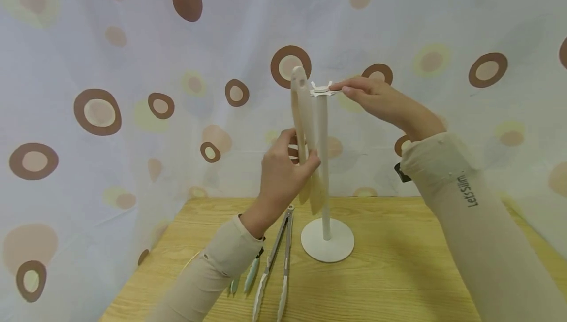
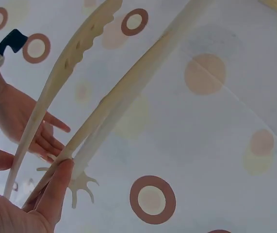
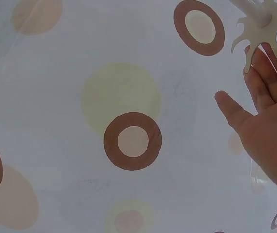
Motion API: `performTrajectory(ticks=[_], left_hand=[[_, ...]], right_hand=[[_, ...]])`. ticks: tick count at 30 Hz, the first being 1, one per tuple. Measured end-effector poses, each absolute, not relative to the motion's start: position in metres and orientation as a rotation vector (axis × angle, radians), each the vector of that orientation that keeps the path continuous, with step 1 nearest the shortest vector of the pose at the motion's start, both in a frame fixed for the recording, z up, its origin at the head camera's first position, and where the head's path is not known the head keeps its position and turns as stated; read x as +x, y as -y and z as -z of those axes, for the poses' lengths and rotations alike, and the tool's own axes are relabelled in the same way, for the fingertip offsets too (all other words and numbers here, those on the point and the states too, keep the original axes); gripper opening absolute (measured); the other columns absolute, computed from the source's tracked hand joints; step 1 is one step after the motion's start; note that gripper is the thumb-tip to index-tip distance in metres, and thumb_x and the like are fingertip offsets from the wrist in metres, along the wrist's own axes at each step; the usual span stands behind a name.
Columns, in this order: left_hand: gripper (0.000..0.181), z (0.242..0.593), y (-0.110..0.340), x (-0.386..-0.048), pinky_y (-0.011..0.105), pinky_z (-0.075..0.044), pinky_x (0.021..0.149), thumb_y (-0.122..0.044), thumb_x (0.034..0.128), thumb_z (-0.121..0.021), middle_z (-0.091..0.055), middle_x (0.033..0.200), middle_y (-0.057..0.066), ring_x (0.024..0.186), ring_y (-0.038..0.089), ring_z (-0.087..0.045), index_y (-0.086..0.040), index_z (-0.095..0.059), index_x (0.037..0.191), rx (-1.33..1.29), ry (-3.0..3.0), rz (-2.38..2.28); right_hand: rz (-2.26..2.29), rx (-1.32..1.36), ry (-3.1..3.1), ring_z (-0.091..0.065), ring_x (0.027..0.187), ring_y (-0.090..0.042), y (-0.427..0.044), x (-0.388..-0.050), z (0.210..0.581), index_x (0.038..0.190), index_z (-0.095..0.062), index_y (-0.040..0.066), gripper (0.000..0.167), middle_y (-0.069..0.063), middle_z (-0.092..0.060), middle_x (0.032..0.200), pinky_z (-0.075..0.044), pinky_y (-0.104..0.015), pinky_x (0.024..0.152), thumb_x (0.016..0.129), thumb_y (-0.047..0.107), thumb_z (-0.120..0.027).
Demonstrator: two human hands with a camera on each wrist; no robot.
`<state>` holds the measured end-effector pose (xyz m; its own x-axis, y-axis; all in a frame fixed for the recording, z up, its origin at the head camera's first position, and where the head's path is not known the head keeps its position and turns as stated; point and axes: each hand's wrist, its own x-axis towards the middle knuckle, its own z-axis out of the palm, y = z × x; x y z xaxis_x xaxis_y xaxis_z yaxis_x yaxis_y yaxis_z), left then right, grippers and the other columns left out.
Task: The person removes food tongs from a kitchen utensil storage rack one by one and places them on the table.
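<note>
Cream plastic tongs (image 1: 304,110) stand almost upright beside the pole of a white utensil stand (image 1: 324,140), joined end up, scalloped tips down. My left hand (image 1: 283,169) grips them between thumb and fingers partway down. The two long arms of the tongs (image 2: 63,63) spread apart in the left wrist view. My right hand (image 1: 381,100) reaches in from the right, its fingers extended and touching the hook ring (image 1: 322,90) atop the pole. From below, the right wrist view shows the curved hooks (image 3: 264,36) against those fingers; the thumb is held apart.
Metal tongs with white scalloped tips (image 1: 283,282) lie spread on the wooden table (image 1: 390,273), left of the stand's round base (image 1: 343,250). Mint-green utensil parts (image 1: 251,275) are partly behind my left forearm. A dotted curtain (image 1: 248,26) hangs behind and at the sides.
</note>
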<state>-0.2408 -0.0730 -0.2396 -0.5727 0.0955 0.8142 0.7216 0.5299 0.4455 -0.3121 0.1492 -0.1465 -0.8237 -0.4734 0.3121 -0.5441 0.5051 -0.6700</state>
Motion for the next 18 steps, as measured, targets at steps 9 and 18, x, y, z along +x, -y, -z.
performTrajectory(ticks=[9, 18], left_hand=[[0.035, 0.236, 0.114, -0.242, 0.030, -0.057, 0.066, -0.013, 0.0842, -0.066, -0.066, 0.095, 0.011, 0.077, 0.020, -0.069, -0.001, -0.060, 0.116, -0.559, 2.047, 0.989], [0.036, 0.229, 0.160, -0.237, 0.036, -0.057, 0.064, -0.013, 0.0869, -0.065, -0.067, 0.099, 0.014, 0.077, 0.025, -0.069, -0.002, -0.061, 0.121, -0.425, 2.141, 0.940]], right_hand=[[-1.252, 0.884, 2.626, -0.025, 0.141, -0.027, -0.147, -0.311, 0.148, 0.142, -0.048, 0.020, 0.043, -0.006, -0.036, 0.150, -0.018, -0.056, 0.111, 0.103, 0.038, -0.041], [-1.223, 0.891, 2.599, -0.029, 0.139, -0.028, -0.146, -0.309, 0.149, 0.140, -0.051, 0.022, 0.043, -0.005, -0.039, 0.148, -0.020, -0.056, 0.110, 0.102, 0.040, -0.042]])
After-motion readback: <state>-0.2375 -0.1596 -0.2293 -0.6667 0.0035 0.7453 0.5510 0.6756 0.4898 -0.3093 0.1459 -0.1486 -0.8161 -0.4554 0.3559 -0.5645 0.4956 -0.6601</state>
